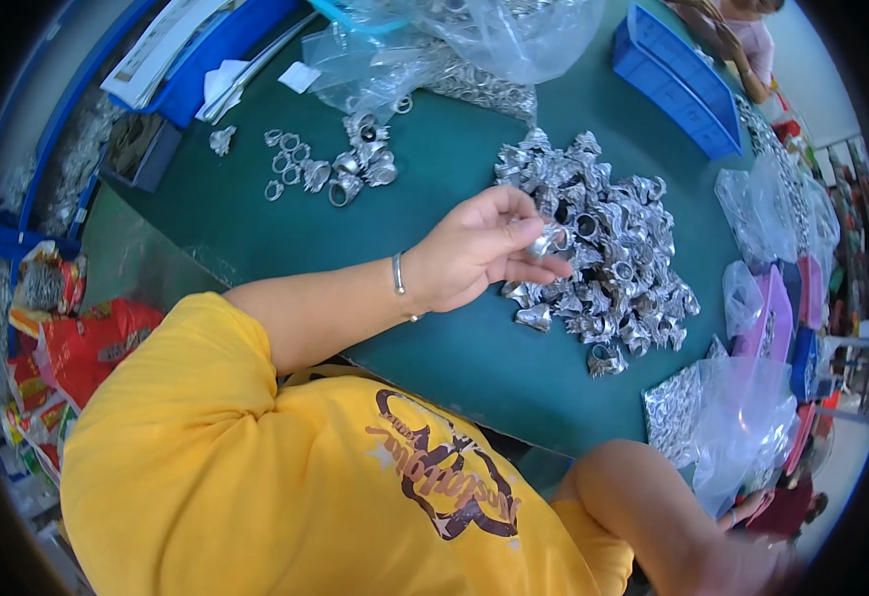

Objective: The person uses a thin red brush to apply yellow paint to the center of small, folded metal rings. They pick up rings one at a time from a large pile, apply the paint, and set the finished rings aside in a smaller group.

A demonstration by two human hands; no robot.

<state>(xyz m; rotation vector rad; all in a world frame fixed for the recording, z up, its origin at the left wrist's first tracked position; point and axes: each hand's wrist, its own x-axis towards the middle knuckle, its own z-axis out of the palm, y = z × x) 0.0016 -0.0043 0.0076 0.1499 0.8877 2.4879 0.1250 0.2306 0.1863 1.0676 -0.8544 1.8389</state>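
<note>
My left hand [489, 243], with a bangle on its wrist, is closed in a pinch on a silver-coloured metal ring [546, 241]. It hovers at the left edge of a large heap of similar chunky metal rings [628, 263] on the green table [434, 348]. A smaller cluster of rings [363, 164] lies further left, with several thin plain rings [290, 157] beside it. My right arm bends away at the lower right. My right hand [747, 568] is blurred at the picture's lower edge, so its fingers do not show clearly.
A blue plastic bin [675, 84] stands at the far right of the table. Clear bags of metal pieces [479, 84] lie at the back; another bag [737, 417] is at the right. Blue shelving [32, 129] rises at left. A co-worker's arm [737, 50] shows at the top right.
</note>
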